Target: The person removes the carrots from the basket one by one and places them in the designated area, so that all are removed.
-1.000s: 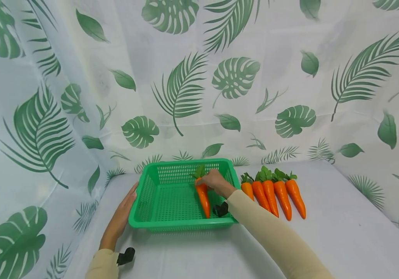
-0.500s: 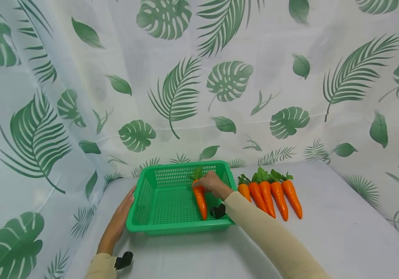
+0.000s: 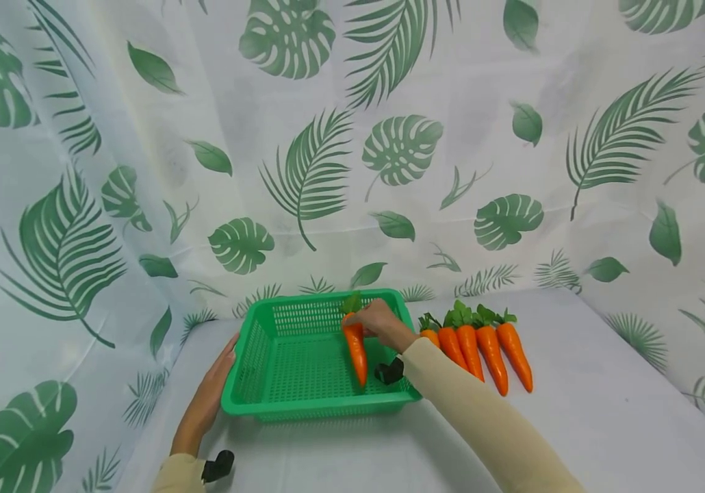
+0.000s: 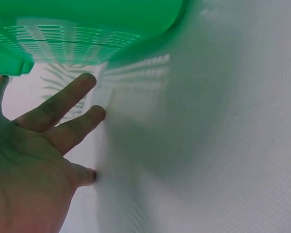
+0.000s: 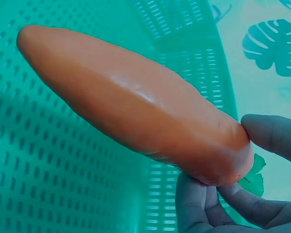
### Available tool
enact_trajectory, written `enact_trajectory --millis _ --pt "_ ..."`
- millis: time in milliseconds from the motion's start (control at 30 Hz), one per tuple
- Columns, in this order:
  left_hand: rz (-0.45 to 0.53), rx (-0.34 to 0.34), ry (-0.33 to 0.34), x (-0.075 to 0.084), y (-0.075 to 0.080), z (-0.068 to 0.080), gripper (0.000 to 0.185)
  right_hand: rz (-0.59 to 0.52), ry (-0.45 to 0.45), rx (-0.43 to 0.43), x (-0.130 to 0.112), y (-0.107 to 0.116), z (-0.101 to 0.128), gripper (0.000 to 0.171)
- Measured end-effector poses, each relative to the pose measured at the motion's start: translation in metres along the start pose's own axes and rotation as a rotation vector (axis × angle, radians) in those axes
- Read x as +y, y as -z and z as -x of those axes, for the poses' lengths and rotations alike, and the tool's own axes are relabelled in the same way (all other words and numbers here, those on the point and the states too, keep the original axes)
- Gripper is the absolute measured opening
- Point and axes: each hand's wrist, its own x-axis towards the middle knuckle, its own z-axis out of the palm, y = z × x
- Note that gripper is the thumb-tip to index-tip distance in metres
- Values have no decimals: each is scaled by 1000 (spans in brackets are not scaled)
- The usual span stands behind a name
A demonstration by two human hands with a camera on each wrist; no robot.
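Observation:
A green plastic basket (image 3: 303,413) stands on the table in the head view. Over its right part my right hand (image 3: 385,323) grips an orange carrot (image 3: 357,355) near the leafy top, the tip pointing toward me. The right wrist view has the thumb and fingers (image 5: 272,137) pinching the thick end of the carrot, with the perforated basket floor behind it. My left hand (image 3: 212,383) lies along the outside of the basket's left wall. Its fingers (image 4: 72,131) are spread and straight below the rim in the left wrist view.
Just right of the basket, several carrots with green tops (image 3: 515,356) lie side by side on the white table (image 3: 580,424). My right sleeve (image 3: 482,411) partly covers them. A leaf-printed curtain (image 3: 328,171) surrounds the back and sides.
My right hand and its carrot have risen slightly relative to the basket. The left hand stays at the basket's left side. The head view has shifted a little.

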Motion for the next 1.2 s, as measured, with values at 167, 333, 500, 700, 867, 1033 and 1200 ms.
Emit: enact_trajectory --millis 167,333,500,700,867,1033,1200 --pt "-15 5 -2 0 0 1 65 -9 9 -21 -7 6 4 18" --pt "-12 7 18 2 1 0 65 -36 26 -24 -12 11 8 19" --pt "7 3 30 0 2 0 66 -85 23 -36 -13 14 11 19" --pt "41 0 -4 -1 1 2 66 -105 55 -74 -11 22 15 17" --pt "43 5 -6 -2 0 2 64 -95 64 -70 -13 32 19 19" --pt "25 6 2 -6 0 -1 63 -81 67 -46 -13 45 22 24" --pt "5 8 13 -5 0 -1 64 -70 59 -43 -13 59 26 27"
